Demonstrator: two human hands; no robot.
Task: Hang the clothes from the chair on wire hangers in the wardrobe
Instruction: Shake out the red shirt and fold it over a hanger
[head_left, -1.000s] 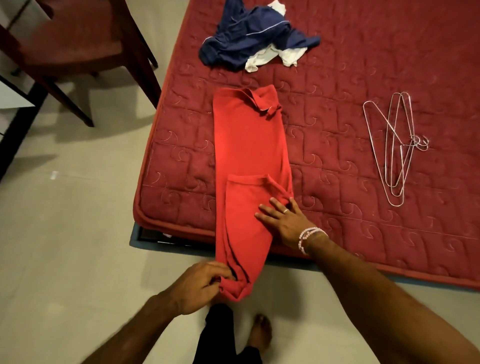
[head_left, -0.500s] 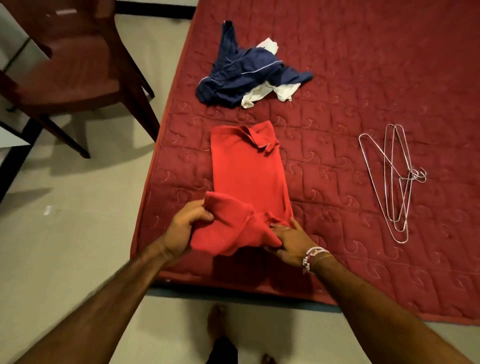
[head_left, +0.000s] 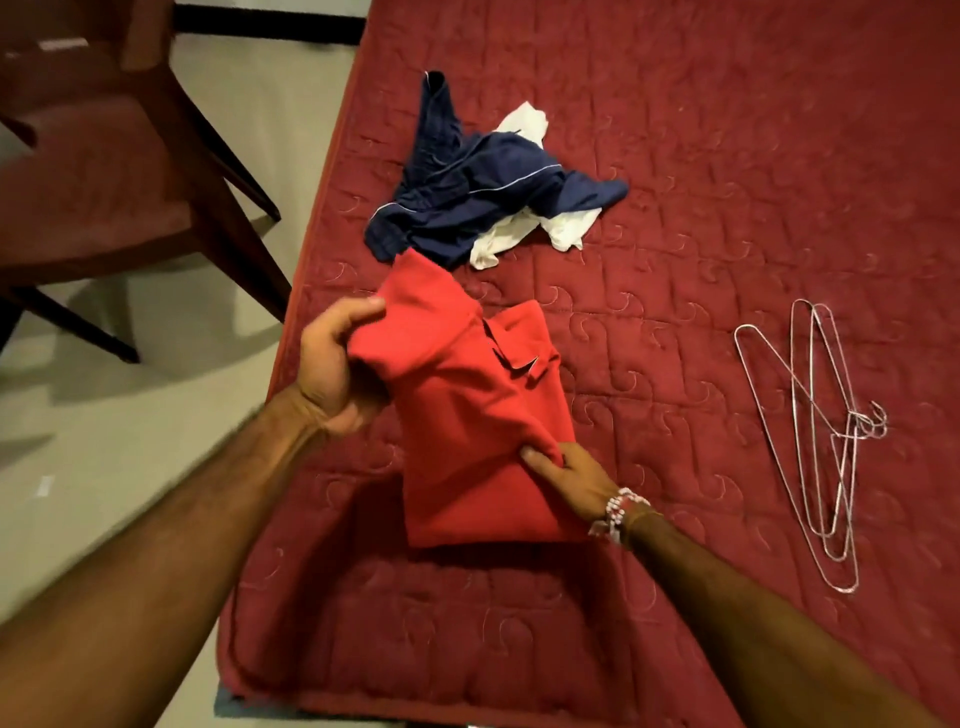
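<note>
A red polo shirt (head_left: 467, 431) lies folded on the dark red mattress (head_left: 727, 156). My left hand (head_left: 332, 364) grips its folded lower end and holds it up over the collar end. My right hand (head_left: 571, 478), with a bead bracelet on the wrist, pinches the fold at the shirt's right edge. A crumpled navy garment (head_left: 467, 202) and a white one (head_left: 519, 239) lie just beyond the red shirt. A few wire hangers (head_left: 826, 431) lie bunched together to the right, hooks pointing right.
A dark wooden chair (head_left: 104, 156) with a red seat stands on the pale floor (head_left: 104, 467) left of the bed. The mattress corner is near the bottom left, below my left forearm.
My left hand lifted the shirt's hanging lower end from the bed edge and carried it up and forward over the upper half. My right hand stayed at the fold.
</note>
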